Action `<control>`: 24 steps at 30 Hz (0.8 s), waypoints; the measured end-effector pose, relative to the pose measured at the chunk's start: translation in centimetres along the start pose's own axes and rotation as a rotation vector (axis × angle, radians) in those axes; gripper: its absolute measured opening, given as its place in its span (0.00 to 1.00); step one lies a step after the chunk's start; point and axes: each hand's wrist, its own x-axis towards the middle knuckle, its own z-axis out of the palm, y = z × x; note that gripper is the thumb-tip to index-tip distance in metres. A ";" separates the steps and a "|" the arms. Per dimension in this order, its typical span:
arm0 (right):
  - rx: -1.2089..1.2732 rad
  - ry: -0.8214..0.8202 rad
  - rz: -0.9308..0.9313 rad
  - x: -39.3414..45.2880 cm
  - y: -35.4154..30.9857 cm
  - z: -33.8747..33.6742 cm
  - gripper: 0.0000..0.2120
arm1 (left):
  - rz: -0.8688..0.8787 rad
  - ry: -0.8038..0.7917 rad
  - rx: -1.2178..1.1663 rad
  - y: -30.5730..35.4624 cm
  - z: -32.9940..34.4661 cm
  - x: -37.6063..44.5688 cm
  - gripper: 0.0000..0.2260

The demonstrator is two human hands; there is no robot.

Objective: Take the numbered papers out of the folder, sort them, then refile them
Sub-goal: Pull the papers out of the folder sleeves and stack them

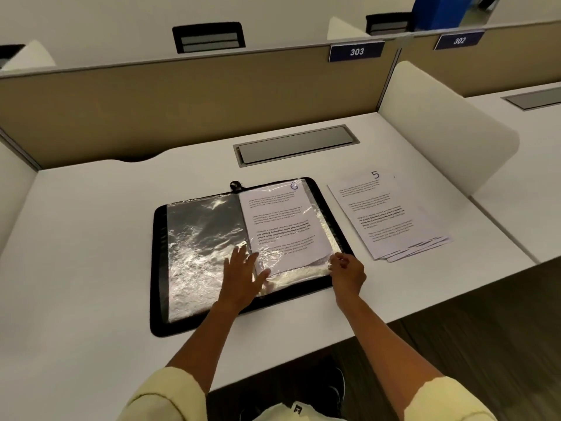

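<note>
Folder (158, 268) lies open flat on the white tabletop (76, 268), directly in front of me, black zip edge all round. Left half: empty clear sleeve (200, 238), crinkled, dark backing showing through. Right half: sleeve holding a printed sheet (282, 220) with a handwritten "6" at its top right corner.

My left hand (243, 275) rests flat near the spine at the lower middle of the folder, fingers spread and straight, pressing on the plastic. My right hand (347, 273) is at the lower right corner of the right sleeve, fingers curled, pinching the corner of the plastic there; whether the paper inside is also caught, I cannot tell.

Just beside the folder on its right, not touching it: a loose stack of papers (388, 214), slightly fanned at the near edge, top sheet marked "5".

Beyond the folder, a grey cable hatch (296, 144) set into the tabletop. Behind that, a tan divider panel (182, 107) with blue number plates "303" (356, 51) and "302" (459, 41). A white side partition (440, 126) stands at right.
</note>
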 end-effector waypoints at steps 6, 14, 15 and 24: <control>0.025 -0.017 -0.003 -0.3 -0.8 -0.1 0.05 | 0.259 -0.013 -0.129 4.1 3.4 1.0 0.21; 0.081 -0.039 0.007 -1.2 -1.7 -0.6 0.07 | 0.183 -0.008 -0.209 4.4 4.1 1.9 0.02; 0.111 -0.029 0.033 -1.3 -1.7 -0.6 0.08 | 0.170 -0.023 -0.225 4.3 4.0 2.0 0.02; 0.431 -0.083 0.431 -4.4 -0.3 0.6 0.08 | 0.144 -0.018 -0.295 5.4 3.0 3.0 0.03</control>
